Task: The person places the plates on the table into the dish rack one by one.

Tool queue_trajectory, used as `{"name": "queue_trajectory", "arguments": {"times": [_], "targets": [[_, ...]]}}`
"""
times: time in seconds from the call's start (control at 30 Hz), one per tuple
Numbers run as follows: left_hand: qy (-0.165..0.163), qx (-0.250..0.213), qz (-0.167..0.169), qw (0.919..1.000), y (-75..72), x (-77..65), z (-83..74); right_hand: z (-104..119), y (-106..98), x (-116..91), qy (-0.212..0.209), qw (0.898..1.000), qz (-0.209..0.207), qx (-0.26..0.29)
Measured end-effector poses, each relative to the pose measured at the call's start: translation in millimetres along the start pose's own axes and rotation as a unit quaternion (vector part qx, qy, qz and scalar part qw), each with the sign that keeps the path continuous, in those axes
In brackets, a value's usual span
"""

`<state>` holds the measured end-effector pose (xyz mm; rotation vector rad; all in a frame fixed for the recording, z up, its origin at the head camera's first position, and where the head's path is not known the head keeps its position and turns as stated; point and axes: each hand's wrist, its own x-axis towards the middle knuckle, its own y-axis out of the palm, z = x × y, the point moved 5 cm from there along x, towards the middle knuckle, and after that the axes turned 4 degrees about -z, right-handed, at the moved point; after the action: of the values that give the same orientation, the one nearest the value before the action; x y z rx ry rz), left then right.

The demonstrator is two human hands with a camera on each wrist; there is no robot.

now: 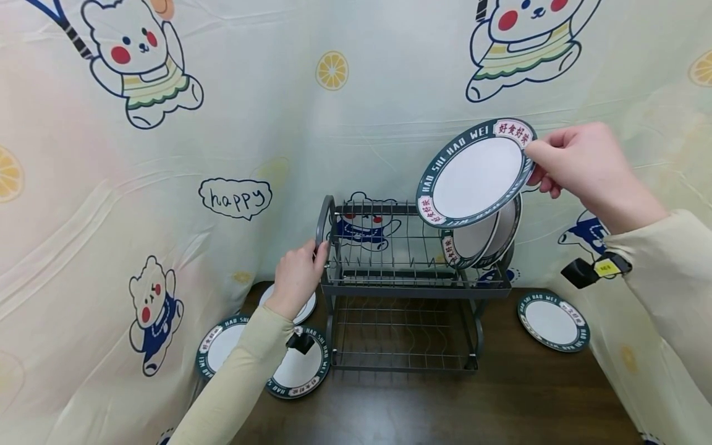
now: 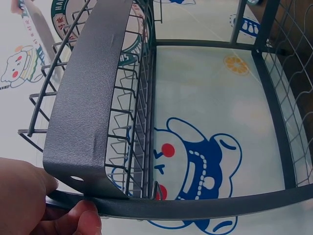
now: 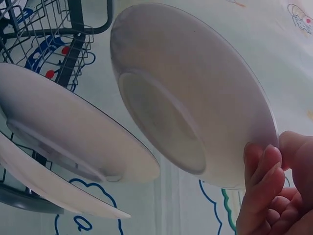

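Observation:
In the head view, my right hand (image 1: 592, 170) pinches the rim of a white plate (image 1: 478, 176) with a dark green lettered border. That plate is tilted above the right end of a dark two-tier dish rack (image 1: 417, 292). Just below it, two similar plates (image 1: 473, 240) stand on edge in the upper tier. The right wrist view shows the held plate's pale underside (image 3: 186, 88), with thumb and fingers (image 3: 264, 171) at its edge. My left hand (image 1: 296, 278) grips the rack's left side frame; in the left wrist view, its fingers (image 2: 88, 218) curl round the dark metal bar.
On the brown table (image 1: 411, 408), a plate (image 1: 553, 322) lies right of the rack. Several more lie to the left, including one plate (image 1: 300, 368) near the rack's lower corner and another (image 1: 222, 346) partly behind my left sleeve. A patterned cloth (image 1: 300, 136) hangs behind.

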<state>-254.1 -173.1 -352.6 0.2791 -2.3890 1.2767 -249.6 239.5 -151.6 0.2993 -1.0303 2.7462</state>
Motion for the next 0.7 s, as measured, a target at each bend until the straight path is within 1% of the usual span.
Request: {"name": "queue_trajectory", "arguments": {"times": [0.1, 0.2, 0.3, 0.53, 0.7], "targets": [[-0.004, 0.001, -0.001, 1.0000, 0.0, 0.0, 0.8, 6.8, 3.3, 1.7, -0.013, 0.999, 0.006, -0.051], [-0.007, -0.001, 0.000, 1.0000, -0.6, 0.0, 0.4, 13.0, 6.0, 3.8, -0.030, 0.993, 0.013, -0.111], [-0.007, -0.005, 0.004, 1.0000, -0.8, 0.5, 0.1, 18.4, 8.9, 6.5, -0.045, 0.987, 0.019, -0.152], [-0.007, -0.005, 0.004, 1.0000, -0.6, 0.5, 0.2, 30.2, 18.7, 12.0, -0.085, 0.975, 0.028, -0.205], [-0.007, -0.003, 0.004, 1.0000, 0.7, 0.1, 0.3, 32.9, 25.9, 14.2, -0.112, 0.965, 0.035, -0.236]]}}
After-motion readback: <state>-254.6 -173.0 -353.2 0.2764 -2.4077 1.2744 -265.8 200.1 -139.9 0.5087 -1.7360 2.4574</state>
